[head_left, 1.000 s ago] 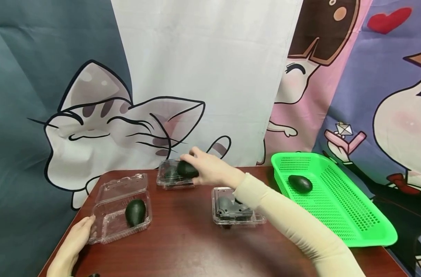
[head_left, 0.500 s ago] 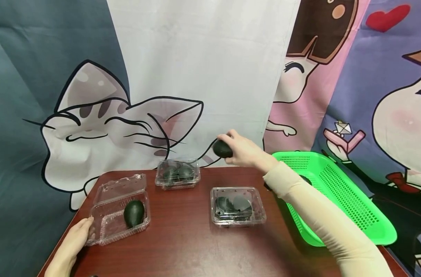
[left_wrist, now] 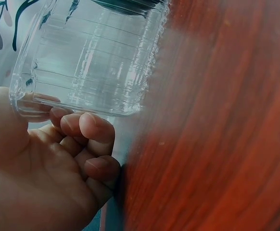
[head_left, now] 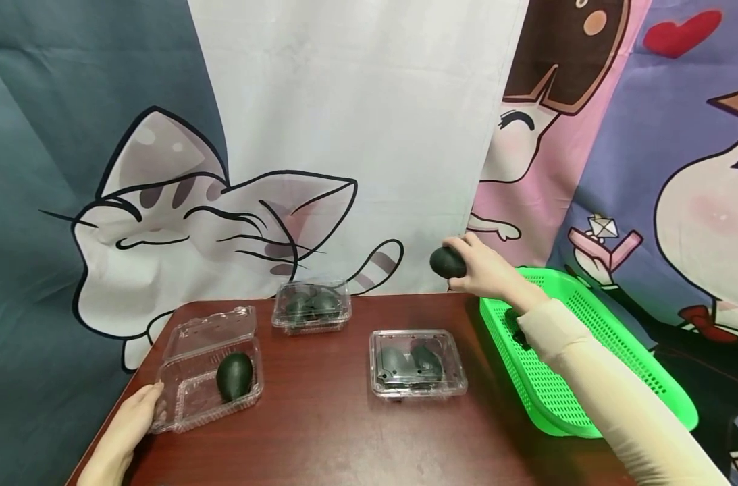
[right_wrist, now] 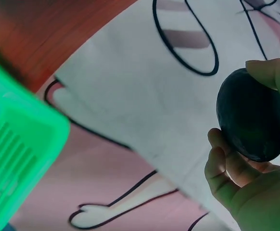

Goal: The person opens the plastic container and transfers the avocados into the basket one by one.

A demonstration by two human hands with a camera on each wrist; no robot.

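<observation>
My right hand (head_left: 493,275) grips a dark avocado (head_left: 447,262) in the air, just left of the green basket's back corner. The right wrist view shows thumb and fingers round this avocado (right_wrist: 253,115). At the left of the table, my left hand (head_left: 128,422) holds the near left end of an open clear plastic clamshell box (head_left: 189,391). Its lid stands tilted back, and one avocado (head_left: 235,376) lies in the right side. In the left wrist view, curled fingers (left_wrist: 96,127) meet the box's end wall, with the thumb partly hidden behind it.
The green basket (head_left: 636,368) stands at the right table edge, a dark avocado (head_left: 517,329) in it partly hidden by my arm. Two closed clear boxes hold dark avocados: one box (head_left: 417,390) mid-table, one box (head_left: 310,327) at the back edge. A printed cloth (head_left: 405,135) hangs behind the table.
My right hand has carried the avocado up and rightward from above the back box to beside the green basket. My left hand has stayed at the open box.
</observation>
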